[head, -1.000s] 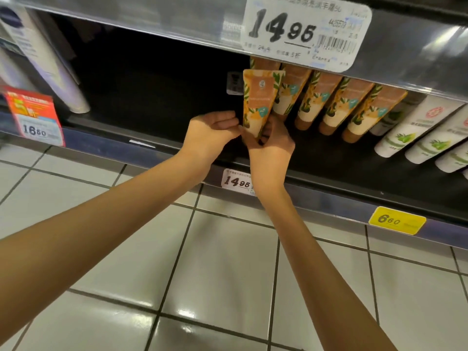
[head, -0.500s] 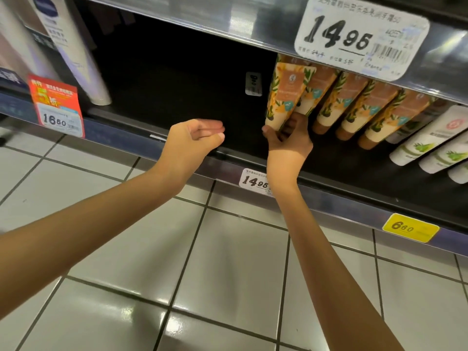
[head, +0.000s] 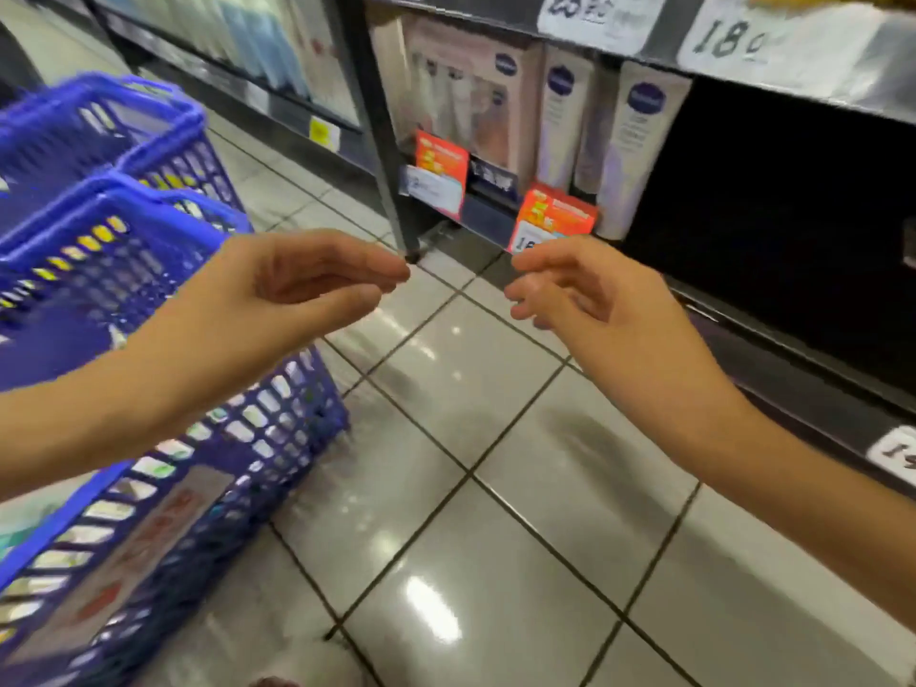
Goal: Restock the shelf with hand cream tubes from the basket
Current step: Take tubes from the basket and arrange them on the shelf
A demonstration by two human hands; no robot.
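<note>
left hand [head: 297, 285] loosely spread, empty | right hand [head: 585, 295] same | basket [head: 277, 428] beside left forearm | shelf tubes [head: 639, 151] upright

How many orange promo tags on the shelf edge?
2. One orange promo tag hangs right of the upright post; the other sits below the white tubes, just above the right hand. Blur could hide more.

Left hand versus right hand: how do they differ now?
The left hand is nearer the near blue basket, fingers pointing toward the shelf; the right hand is nearer the shelf, fingers pointing toward the basket. Left hand's fingers lie together; right hand's are spread apart. Both are loosely curled and empty.
</note>
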